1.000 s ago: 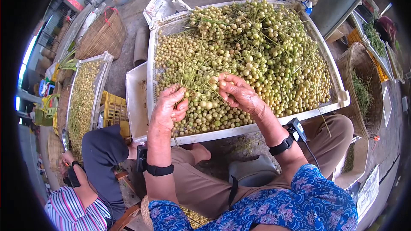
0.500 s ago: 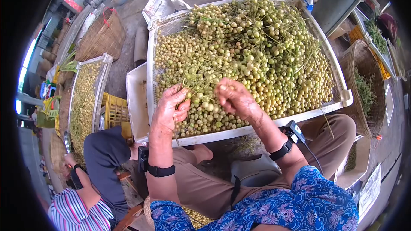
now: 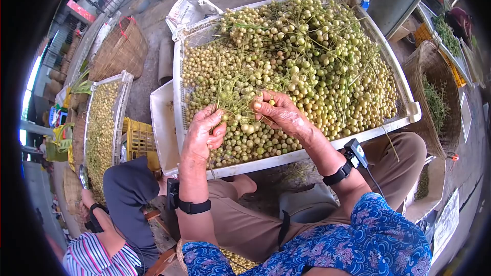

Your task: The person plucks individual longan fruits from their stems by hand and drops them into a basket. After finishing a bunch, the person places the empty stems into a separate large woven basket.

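A broad white mesh tray in front of me is heaped with small round yellow-green fruits, many on thin green stalks. Over its near left part, my left hand is closed, thumb against forefinger, on a thin fruit stalk of a tangled bunch. Close to its right, my right hand pinches at the same bunch. One green fruit shows at its fingertips. The fingers partly hide what else lies between the two hands.
A white box touches the tray's left side. Beyond it stand a yellow crate, another fruit-filled tray and a wicker basket. At right are a tall basket and a grey post. Another person sits at lower left.
My right hand has come slightly left and its fingertips now meet the bunch. My left hand keeps its grip on the stalk. The view has shifted a little.
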`<act>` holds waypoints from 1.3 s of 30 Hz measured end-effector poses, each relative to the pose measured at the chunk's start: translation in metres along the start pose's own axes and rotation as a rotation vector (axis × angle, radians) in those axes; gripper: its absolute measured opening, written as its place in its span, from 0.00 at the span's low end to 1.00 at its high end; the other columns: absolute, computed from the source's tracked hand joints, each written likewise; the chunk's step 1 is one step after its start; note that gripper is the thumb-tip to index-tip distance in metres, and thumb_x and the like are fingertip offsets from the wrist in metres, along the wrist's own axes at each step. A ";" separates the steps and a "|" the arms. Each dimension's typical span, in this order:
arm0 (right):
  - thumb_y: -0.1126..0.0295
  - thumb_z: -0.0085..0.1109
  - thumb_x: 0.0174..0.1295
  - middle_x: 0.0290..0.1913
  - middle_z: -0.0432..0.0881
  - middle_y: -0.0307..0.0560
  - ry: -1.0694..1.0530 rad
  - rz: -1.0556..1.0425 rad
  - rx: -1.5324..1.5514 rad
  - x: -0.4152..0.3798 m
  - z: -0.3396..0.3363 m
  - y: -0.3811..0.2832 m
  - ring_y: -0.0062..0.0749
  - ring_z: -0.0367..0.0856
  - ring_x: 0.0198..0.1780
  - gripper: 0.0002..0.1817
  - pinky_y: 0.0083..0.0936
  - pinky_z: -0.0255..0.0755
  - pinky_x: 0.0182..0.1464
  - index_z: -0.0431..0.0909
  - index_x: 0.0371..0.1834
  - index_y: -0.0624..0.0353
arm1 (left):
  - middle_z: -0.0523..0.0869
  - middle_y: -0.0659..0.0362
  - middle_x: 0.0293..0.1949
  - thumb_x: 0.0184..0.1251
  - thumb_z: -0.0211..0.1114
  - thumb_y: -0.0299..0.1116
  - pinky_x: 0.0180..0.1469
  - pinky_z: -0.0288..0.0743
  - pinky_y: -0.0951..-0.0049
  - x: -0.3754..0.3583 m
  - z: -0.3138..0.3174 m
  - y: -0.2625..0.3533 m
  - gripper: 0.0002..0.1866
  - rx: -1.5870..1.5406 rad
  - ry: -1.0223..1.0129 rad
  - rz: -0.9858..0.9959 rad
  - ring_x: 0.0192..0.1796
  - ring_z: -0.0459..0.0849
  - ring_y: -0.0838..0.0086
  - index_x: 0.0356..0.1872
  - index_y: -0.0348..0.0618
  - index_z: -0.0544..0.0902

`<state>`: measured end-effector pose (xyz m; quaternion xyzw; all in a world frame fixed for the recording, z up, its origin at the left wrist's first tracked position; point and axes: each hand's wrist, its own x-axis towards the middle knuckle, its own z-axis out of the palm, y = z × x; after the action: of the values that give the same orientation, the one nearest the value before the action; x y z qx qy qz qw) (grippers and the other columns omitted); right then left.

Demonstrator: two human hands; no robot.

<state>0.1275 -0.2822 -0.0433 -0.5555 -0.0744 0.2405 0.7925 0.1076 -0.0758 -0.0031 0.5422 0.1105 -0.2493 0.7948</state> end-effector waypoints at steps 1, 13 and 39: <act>0.61 0.53 0.58 0.23 0.74 0.33 -0.003 0.003 -0.004 0.000 -0.004 0.002 0.10 0.58 0.14 0.11 0.09 0.47 0.13 0.74 0.36 0.57 | 0.64 0.65 0.13 0.62 0.51 0.34 0.08 0.48 0.86 -0.001 0.000 0.000 0.04 -0.010 0.011 0.005 0.09 0.54 0.86 0.30 0.46 0.69; 0.63 0.50 0.59 0.19 0.71 0.39 0.003 0.036 0.192 0.024 -0.019 -0.021 0.12 0.59 0.14 0.10 0.09 0.52 0.10 0.70 0.30 0.60 | 0.65 0.65 0.13 0.62 0.52 0.33 0.08 0.48 0.85 -0.010 -0.015 0.013 0.04 -0.080 0.011 0.073 0.08 0.56 0.86 0.28 0.49 0.69; 0.70 0.47 0.58 0.20 0.73 0.37 0.161 -0.292 -0.256 0.024 0.006 -0.005 0.19 0.69 0.21 0.08 0.19 0.67 0.24 0.72 0.33 0.63 | 0.65 0.65 0.13 0.61 0.52 0.35 0.07 0.47 0.84 -0.004 -0.012 0.002 0.04 -0.183 -0.134 0.038 0.08 0.56 0.85 0.30 0.49 0.70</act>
<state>0.1474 -0.2676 -0.0396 -0.6523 -0.1202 0.0666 0.7454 0.1061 -0.0633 -0.0047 0.4514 0.0692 -0.2590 0.8511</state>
